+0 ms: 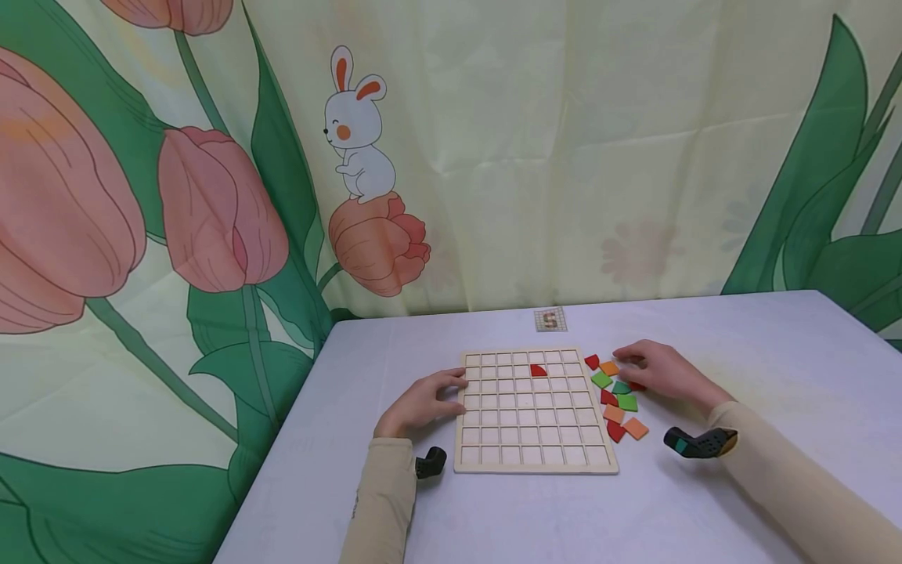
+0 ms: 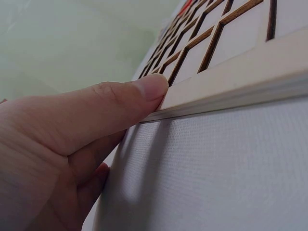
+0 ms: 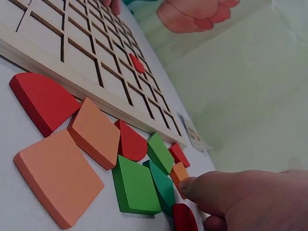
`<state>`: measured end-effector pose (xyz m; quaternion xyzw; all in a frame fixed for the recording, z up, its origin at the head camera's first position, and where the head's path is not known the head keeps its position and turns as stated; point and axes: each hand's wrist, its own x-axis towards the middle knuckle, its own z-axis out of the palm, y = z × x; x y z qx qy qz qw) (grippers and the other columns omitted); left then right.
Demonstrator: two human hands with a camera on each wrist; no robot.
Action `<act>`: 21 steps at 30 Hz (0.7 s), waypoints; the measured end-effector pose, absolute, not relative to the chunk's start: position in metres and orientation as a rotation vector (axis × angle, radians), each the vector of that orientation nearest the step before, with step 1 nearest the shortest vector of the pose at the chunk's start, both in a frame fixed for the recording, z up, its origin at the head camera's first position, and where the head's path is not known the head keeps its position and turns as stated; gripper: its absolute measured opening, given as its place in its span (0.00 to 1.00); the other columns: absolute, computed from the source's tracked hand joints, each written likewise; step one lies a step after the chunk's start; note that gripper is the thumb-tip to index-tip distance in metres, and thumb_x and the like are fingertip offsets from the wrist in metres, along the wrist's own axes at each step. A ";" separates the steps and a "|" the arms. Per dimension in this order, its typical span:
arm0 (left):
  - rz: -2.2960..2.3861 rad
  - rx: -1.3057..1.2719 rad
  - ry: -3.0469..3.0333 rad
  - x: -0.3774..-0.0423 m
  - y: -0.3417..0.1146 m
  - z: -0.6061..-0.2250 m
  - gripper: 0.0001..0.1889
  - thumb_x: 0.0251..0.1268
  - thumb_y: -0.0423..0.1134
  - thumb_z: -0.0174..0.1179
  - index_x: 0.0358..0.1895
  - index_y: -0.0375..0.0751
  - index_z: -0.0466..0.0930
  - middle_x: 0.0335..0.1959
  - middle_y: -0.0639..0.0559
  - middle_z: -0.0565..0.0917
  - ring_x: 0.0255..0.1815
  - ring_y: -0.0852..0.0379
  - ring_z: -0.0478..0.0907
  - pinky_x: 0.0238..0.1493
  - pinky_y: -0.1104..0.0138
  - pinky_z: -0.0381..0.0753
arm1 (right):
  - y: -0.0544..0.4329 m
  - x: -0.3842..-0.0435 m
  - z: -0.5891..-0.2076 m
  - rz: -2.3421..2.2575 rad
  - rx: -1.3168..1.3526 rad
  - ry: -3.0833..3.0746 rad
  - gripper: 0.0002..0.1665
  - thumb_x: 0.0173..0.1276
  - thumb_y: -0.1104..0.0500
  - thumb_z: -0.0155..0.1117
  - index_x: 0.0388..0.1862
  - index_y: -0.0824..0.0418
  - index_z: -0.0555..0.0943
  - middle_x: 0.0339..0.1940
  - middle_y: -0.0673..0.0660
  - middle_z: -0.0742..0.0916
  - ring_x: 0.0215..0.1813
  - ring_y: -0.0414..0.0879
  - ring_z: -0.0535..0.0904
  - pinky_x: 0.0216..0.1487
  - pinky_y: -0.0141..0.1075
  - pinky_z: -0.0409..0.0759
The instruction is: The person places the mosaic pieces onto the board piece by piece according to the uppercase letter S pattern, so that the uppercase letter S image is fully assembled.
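Observation:
A wooden grid board (image 1: pixel 535 470) lies on the table with a red quarter-round tile (image 1: pixel 539 370) in one of its upper cells. My left hand (image 1: pixel 423 399) rests at the board's left side; in the left wrist view its thumb (image 2: pixel 153 86) touches the rim. Along the right side lie loose red, orange and green tiles. My right hand (image 1: pixel 655 368) reaches over the far end of this group. Its thumb tip (image 3: pixel 190 186) is right at a small orange tile (image 3: pixel 178 173), the other fingers mostly hidden. Beneath that hand a red tile (image 3: pixel 184 217) is partly covered.
A small card with a grid pattern (image 1: pixel 550 319) lies beyond the board, near the table's back edge. Behind the white table (image 1: pixel 775 352) hangs a curtain (image 1: pixel 507 157) printed with tulips and a rabbit. Black wrist devices (image 1: pixel 431 463) sit at both sleeves.

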<state>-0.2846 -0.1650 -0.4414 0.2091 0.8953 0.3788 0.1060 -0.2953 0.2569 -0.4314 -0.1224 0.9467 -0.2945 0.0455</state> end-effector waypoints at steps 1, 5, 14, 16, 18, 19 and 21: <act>1.114 0.620 2.640 -0.285 -0.165 -0.442 0.26 0.60 0.39 0.70 0.61 0.40 0.78 0.72 0.53 0.68 0.75 0.50 0.58 0.74 0.54 0.59 | 0.256 -0.296 -0.431 -0.903 -0.381 2.889 0.30 0.68 0.54 0.65 0.62 0.73 0.75 0.58 0.71 0.78 0.59 0.65 0.72 0.58 0.61 0.75; 1.106 0.614 2.642 -0.285 -0.165 -0.442 0.25 0.59 0.39 0.70 0.61 0.41 0.79 0.72 0.54 0.68 0.75 0.51 0.58 0.74 0.55 0.59 | 0.250 -0.298 -0.432 -0.921 -0.408 2.880 0.26 0.67 0.56 0.66 0.58 0.71 0.78 0.54 0.68 0.80 0.54 0.61 0.74 0.55 0.57 0.78; 1.114 0.641 2.654 -0.285 -0.165 -0.442 0.25 0.59 0.40 0.70 0.60 0.41 0.79 0.71 0.54 0.69 0.75 0.51 0.59 0.73 0.56 0.59 | 0.244 -0.302 -0.432 -0.923 -0.373 2.868 0.22 0.66 0.57 0.67 0.56 0.68 0.81 0.50 0.64 0.80 0.51 0.56 0.74 0.51 0.50 0.81; 1.114 0.631 2.652 -0.285 -0.165 -0.442 0.25 0.59 0.41 0.70 0.61 0.42 0.79 0.71 0.55 0.69 0.75 0.51 0.59 0.74 0.56 0.59 | 0.244 -0.302 -0.432 -0.922 -0.372 2.878 0.22 0.66 0.57 0.67 0.55 0.69 0.81 0.49 0.65 0.80 0.50 0.57 0.74 0.50 0.51 0.81; 1.116 0.624 2.651 -0.285 -0.165 -0.442 0.25 0.59 0.41 0.70 0.61 0.42 0.79 0.71 0.55 0.69 0.75 0.51 0.58 0.74 0.56 0.59 | 0.244 -0.302 -0.433 -0.923 -0.364 2.895 0.22 0.66 0.57 0.67 0.55 0.70 0.81 0.49 0.66 0.80 0.50 0.58 0.74 0.51 0.52 0.81; 1.115 0.626 2.653 -0.285 -0.165 -0.443 0.25 0.59 0.41 0.70 0.61 0.42 0.79 0.71 0.55 0.69 0.75 0.51 0.58 0.74 0.55 0.59 | 0.245 -0.302 -0.434 -0.929 -0.350 2.905 0.23 0.66 0.57 0.67 0.54 0.70 0.81 0.49 0.67 0.80 0.50 0.58 0.74 0.51 0.52 0.81; 1.118 0.625 2.651 -0.285 -0.165 -0.443 0.25 0.59 0.40 0.70 0.61 0.42 0.79 0.71 0.55 0.69 0.75 0.51 0.58 0.74 0.55 0.59 | 0.245 -0.303 -0.435 -0.939 -0.320 2.920 0.23 0.66 0.57 0.66 0.55 0.72 0.80 0.50 0.68 0.80 0.50 0.59 0.74 0.52 0.53 0.81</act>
